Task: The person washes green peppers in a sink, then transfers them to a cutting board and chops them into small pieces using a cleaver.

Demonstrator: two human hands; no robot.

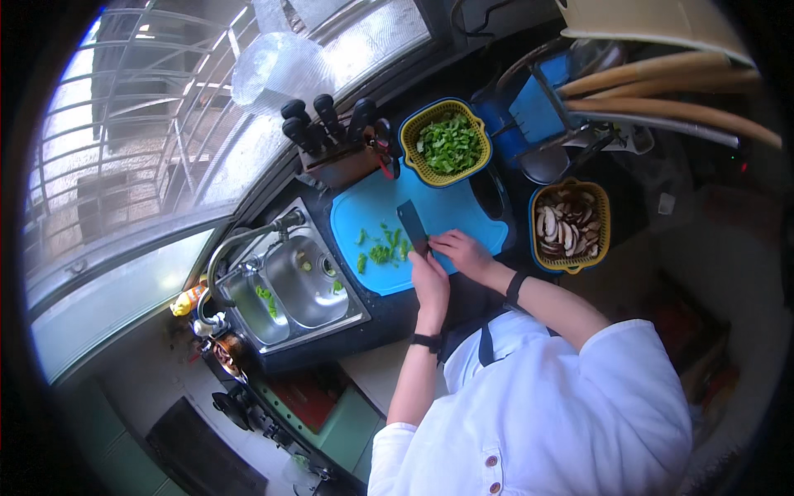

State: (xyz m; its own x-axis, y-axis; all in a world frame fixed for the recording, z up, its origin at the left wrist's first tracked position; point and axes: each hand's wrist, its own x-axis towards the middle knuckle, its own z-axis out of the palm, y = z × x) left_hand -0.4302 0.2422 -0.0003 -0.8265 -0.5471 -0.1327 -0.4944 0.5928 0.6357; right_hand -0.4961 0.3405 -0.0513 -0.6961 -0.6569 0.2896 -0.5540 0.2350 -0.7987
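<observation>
My left hand (430, 279) is closed around the handle end of a dark-bladed kitchen knife (412, 225), whose blade points away from me over a blue cutting board (360, 204). The fingertips of my right hand (462, 251) meet the side of the blade near its handle, with a bit of green there; whether they grip anything is hard to tell. Chopped green leaves (381, 253) lie scattered on the board, left of the blade. Beyond it, a yellow basket (409, 149) holds cut greens (451, 144). Sliced mushrooms (567, 226) fill another yellow basket (603, 211) on the right.
A double steel sink (310, 279) with a curved faucet (214, 266) adjoins the board on the left, with green scraps in it. Behind the board stand a knife block (341, 166) and red-handled scissors (389, 162). A metal rack (549, 93) is at the back right, beside a barred window.
</observation>
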